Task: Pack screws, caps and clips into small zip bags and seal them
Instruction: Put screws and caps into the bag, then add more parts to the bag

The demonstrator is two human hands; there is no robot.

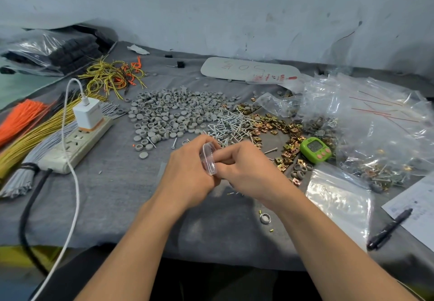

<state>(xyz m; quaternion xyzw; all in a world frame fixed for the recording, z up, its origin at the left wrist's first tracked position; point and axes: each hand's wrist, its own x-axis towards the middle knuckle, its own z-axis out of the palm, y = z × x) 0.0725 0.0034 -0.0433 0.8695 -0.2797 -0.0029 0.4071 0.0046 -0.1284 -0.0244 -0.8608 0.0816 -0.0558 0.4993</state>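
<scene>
Small zip bag [208, 160] over middle of bench [117, 195]. Left hand [187, 174] grips it, right hand [246, 169] pinches it. Filled bags [371, 171] piled at right. Caps [169, 113], screws [230, 124], clips [270, 129] lie loose in big heaps. Lots left to pack.

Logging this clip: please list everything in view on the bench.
caps: many, grey, loose pile mid-cloth
screws: many, silver, pile right of caps
clips: many, brass, right of screws
small zip bag: one, clear, between both hands
filled bags: heap, clear, far right
timer: one, green, right of hands
power strip: one, off-white, left
charger: one, white, plugged into power strip
wire bundles: three, orange, yellow, grey, left edge
pen: one, black, lower right
left hand: grips small zip bag
right hand: pinches small zip bag
</scene>
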